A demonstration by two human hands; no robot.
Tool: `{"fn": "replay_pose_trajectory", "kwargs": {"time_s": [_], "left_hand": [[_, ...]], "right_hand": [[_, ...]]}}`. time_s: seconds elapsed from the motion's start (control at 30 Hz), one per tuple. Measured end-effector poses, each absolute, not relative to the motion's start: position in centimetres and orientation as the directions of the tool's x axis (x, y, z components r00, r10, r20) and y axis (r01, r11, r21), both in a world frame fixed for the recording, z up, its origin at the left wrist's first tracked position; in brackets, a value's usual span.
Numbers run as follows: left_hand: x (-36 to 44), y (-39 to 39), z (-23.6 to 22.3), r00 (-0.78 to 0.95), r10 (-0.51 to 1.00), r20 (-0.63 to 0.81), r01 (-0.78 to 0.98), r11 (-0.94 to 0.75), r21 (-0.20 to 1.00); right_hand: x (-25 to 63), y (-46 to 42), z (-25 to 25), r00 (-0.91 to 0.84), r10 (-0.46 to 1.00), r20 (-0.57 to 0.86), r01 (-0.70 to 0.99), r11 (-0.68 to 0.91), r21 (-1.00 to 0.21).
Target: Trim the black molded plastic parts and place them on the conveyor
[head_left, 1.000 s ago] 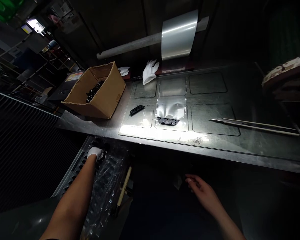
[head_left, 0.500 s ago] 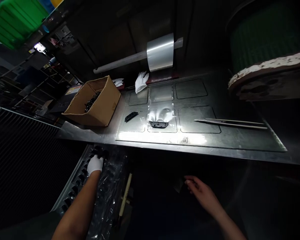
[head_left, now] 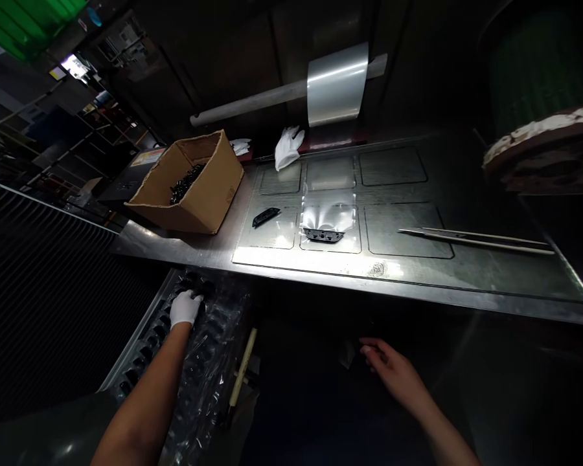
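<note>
Head view: the white-gloved left hand [head_left: 184, 308] presses, fingers curled, on a clear plastic-wrapped tray of black parts [head_left: 194, 362] below the steel surface [head_left: 418, 272]; whether it grips is unclear. The bare right hand [head_left: 393, 374] hovers open, empty.

Single head view, looking forward-down over steel bench [head_left: 418, 285], mid-range.

Left hand [head_left: 184, 308]: white cloth glove, bare forearm stretched forward and downward, fingers curled with the tips pointing ahead; what lies under them cannot be told. Right hand [head_left: 391, 370]: bare, palm down, fingers loosely extended leftward and slightly spread, gripping nothing visible.
</note>
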State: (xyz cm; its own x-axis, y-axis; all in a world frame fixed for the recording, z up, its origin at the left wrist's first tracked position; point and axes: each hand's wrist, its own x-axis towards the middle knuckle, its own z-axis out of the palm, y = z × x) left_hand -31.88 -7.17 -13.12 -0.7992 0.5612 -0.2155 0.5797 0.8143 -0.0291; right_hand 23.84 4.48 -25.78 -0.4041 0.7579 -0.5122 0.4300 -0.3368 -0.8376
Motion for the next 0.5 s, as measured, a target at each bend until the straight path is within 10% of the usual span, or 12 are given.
{"fn": "replay_pose_trajectory", "kwargs": {"time_s": [0.33, 0.5], "left_hand": [[-28.7, -6.6, -8.8, -0.61, 0.791, 0.055, 0.791, 0.602, 0.111], [-19.0, -1.3, -3.6, -0.262, 0.909, 0.323, 0.94, 0.165, 0.299]], "right_hand": [[22.9, 4.2, -24.6, -0.384, 0.786, -0.484, 0.467, -0.287, -0.837], [22.4, 4.4, -23.0, -0.373, 0.823, -0.427, 0.451, -0.241, -0.859]]}}
